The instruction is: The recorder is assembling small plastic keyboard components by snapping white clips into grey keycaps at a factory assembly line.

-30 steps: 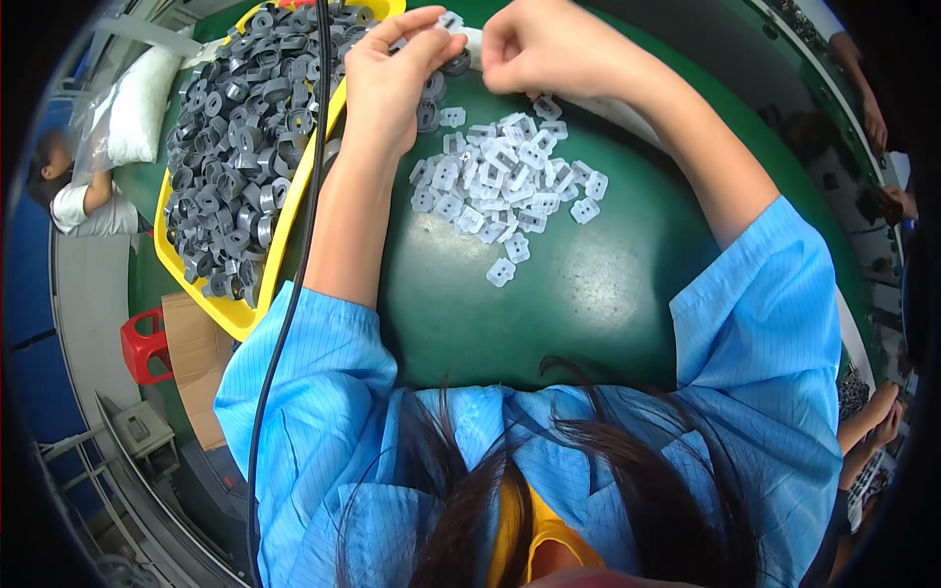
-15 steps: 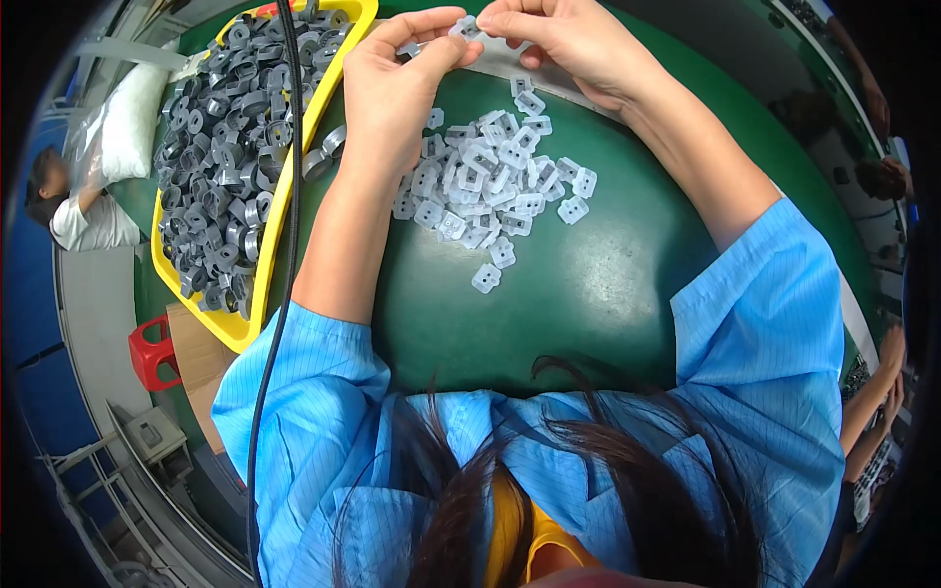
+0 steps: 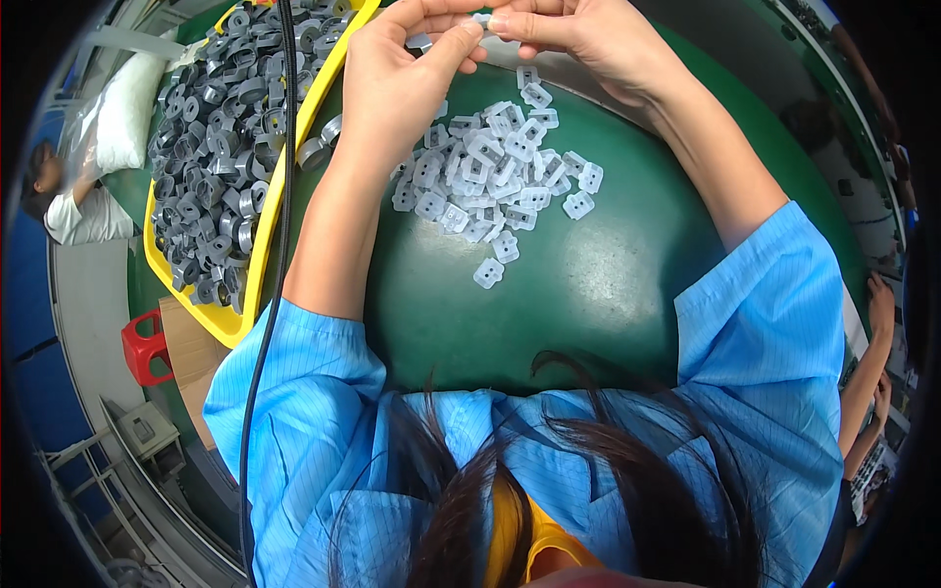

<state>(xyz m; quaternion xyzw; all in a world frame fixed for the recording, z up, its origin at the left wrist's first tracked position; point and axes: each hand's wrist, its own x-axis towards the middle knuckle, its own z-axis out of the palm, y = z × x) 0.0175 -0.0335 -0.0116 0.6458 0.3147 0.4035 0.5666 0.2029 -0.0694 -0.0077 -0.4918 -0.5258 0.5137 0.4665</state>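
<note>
At the far edge of the green table, my left hand (image 3: pixel 397 83) and my right hand (image 3: pixel 598 44) meet, fingertips closed. Between them they pinch a small translucent plastic piece (image 3: pixel 481 18), mostly covered by the fingers. A greyish bit (image 3: pixel 420 42) also shows between the fingers of my left hand; its kind is unclear. Just below the hands lies a loose pile of similar translucent plastic pieces (image 3: pixel 490 171), flat and with small holes. Grey ring-shaped plastic parts (image 3: pixel 211 162) heap up in a yellow tray (image 3: pixel 257 284), left of my left forearm.
Beside the tray's right rim sit a few loose grey rings (image 3: pixel 314 153). A black cable (image 3: pixel 288 176) hangs down across the tray. A red stool (image 3: pixel 147 348) and a cardboard box (image 3: pixel 191 363) stand at the left. Other people work at both sides.
My fingertips have drawn closer together over the translucent piece, which shows less now. Both hands appear slightly higher in view. The pile stays as it was.
</note>
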